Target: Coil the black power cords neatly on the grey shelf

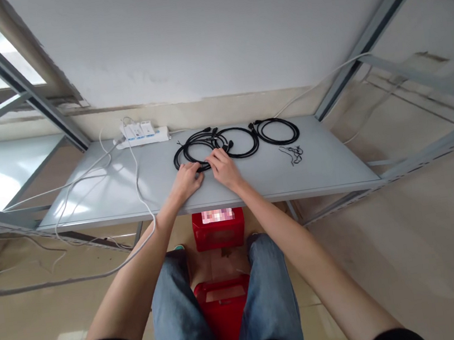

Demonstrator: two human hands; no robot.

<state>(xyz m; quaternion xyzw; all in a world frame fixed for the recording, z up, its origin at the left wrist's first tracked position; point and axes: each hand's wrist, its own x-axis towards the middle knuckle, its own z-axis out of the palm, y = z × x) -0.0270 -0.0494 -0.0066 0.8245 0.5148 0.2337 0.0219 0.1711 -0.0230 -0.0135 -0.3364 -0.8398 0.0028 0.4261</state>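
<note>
Three coiled black cables lie in a row on a grey metal shelf (128,189). My left hand (188,178) and my right hand (222,168) both rest on the near edge of the leftmost black cable coil (190,151), fingers curled down onto it. The middle coil (242,141) overlaps it slightly, and the right coil (277,131) lies apart. Small black twist ties (292,154) lie loose in front of the right coil.
A white power strip (141,134) with plugged adapters sits at the shelf's back left, white cords trailing off the left edge. A red stool (218,230) stands under the shelf between my knees. Diagonal metal frame bars flank both sides.
</note>
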